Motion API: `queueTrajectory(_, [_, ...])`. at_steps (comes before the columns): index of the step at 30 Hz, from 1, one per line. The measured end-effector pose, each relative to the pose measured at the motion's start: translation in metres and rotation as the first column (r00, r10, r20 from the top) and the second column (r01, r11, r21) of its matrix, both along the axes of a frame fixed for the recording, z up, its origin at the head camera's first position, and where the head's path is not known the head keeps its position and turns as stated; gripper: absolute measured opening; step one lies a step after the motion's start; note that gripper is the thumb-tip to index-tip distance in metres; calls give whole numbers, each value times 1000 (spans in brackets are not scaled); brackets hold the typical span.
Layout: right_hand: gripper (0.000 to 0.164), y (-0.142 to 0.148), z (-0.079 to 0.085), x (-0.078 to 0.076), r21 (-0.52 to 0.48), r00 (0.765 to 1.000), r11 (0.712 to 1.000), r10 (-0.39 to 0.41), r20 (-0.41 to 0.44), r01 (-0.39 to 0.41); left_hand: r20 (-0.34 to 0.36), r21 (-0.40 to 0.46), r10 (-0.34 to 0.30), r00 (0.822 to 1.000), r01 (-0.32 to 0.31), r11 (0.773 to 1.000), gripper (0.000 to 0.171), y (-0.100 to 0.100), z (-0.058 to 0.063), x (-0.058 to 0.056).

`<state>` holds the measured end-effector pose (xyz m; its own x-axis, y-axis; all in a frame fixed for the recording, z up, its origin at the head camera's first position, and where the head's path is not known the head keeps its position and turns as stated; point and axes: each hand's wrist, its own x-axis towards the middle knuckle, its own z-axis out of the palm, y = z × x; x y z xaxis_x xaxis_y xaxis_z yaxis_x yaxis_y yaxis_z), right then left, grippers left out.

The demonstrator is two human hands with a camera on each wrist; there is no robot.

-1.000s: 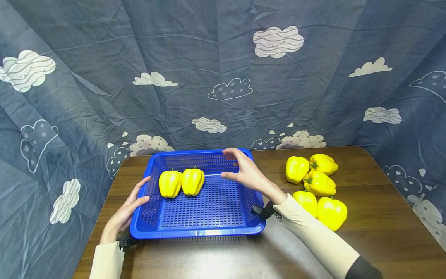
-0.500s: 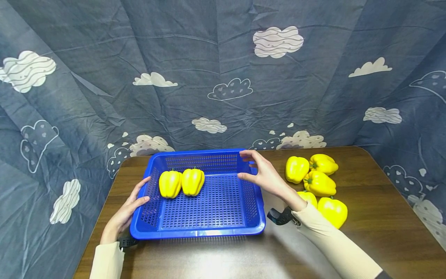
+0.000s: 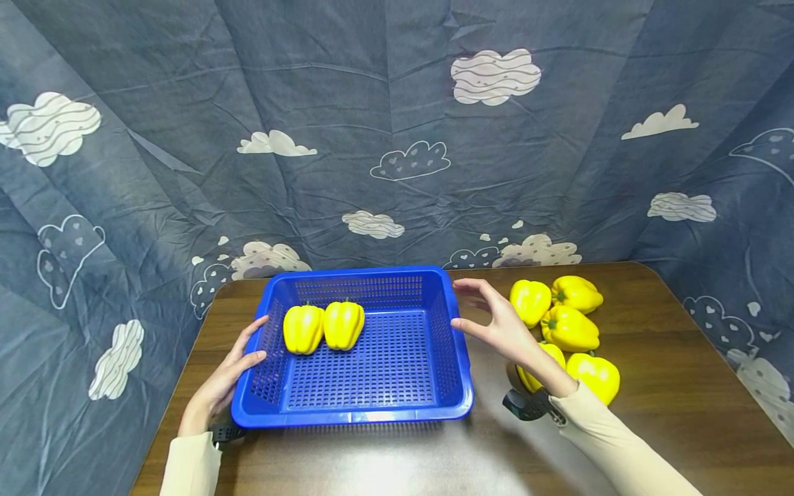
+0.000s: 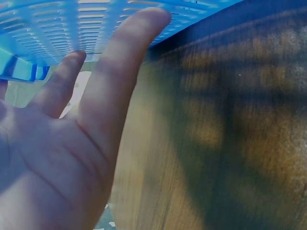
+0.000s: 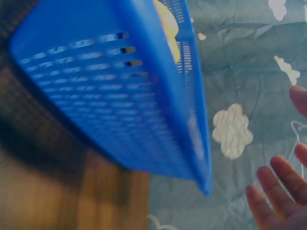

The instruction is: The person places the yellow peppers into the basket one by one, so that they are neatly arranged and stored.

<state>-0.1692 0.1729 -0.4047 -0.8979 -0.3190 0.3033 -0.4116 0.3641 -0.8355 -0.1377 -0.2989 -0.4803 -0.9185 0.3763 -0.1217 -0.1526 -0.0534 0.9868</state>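
A blue plastic basket (image 3: 353, 416) with slotted walls stands on the table, two yellow bell peppers (image 3: 303, 329) side by side in its left half. My left hand (image 3: 218, 379) touches its left rim, thumb and a finger spread along the edge. In the left wrist view, straight fingers (image 4: 115, 67) reach up against the slotted wall. Just outside the right rim, my right hand (image 3: 499, 329) holds nothing, its thumb and fingers apart. Whether its thumb tip touches the rim, I cannot tell. The right wrist view has spread fingers (image 5: 283, 184) beyond the basket's corner.
On the table (image 3: 670, 386), to the right, lie several more yellow bell peppers (image 3: 571, 328), one partly hidden behind my right wrist. A dark blue cloth (image 3: 397, 110) with a cloud print hangs behind the table. Black straps (image 3: 527, 405) sit on both wrists.
My right hand has moved right, from above the inside of the basket to just past its right rim. The left hand, basket and peppers have stayed in place.
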Motion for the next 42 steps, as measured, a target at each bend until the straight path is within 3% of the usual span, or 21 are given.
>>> queueTrajectory(10, [55, 34, -22, 18, -58, 999, 998, -21, -44, 19, -6, -21, 8, 1000, -8, 1000, 60, 1, 1, 1])
queueTrajectory(23, [59, 62, -19, 28, -109, 997, 994, -29, -66, 21, -18, 39, -27, 999, 27, 999, 60, 1, 1, 2])
queueTrajectory(34, [59, 84, -26, 39, -20, 995, 996, -86, -45, 86, -16, 38, -27, 1000, 27, 999, 60, 1, 0, 2])
queueTrajectory(42, [63, 101, -31, 44, 50, 989, 993, -101, -107, 107, -12, 37, -20, 1000, 20, 999, 60, 1, -1, 1])
